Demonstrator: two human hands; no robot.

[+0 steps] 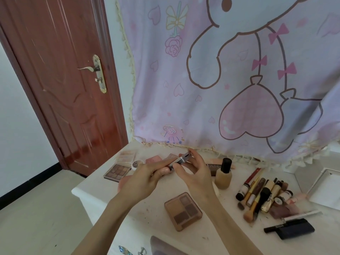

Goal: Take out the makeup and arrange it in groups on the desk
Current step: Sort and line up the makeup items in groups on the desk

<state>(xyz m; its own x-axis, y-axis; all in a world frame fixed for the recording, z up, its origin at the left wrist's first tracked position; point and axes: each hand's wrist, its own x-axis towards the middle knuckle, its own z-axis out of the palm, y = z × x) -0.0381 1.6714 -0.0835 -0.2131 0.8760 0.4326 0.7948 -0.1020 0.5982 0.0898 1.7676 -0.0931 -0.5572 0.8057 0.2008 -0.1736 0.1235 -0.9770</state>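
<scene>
Left hand (pixel 147 173) and right hand (pixel 193 172) both pinch a slim silver compact (pixel 179 159), held above the table (pixel 95 188) at centre. Four-pan eyeshadow palette (pixel 183 211) lies at 6 o'clock; foundation bottle (pixel 223 173) at 3 o'clock, brush pile (pixel 261 194) beyond

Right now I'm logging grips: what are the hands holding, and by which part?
Both hands hold one slim silver compact above the desk: the left hand pinches its lower end, the right hand holds its edges.
</scene>
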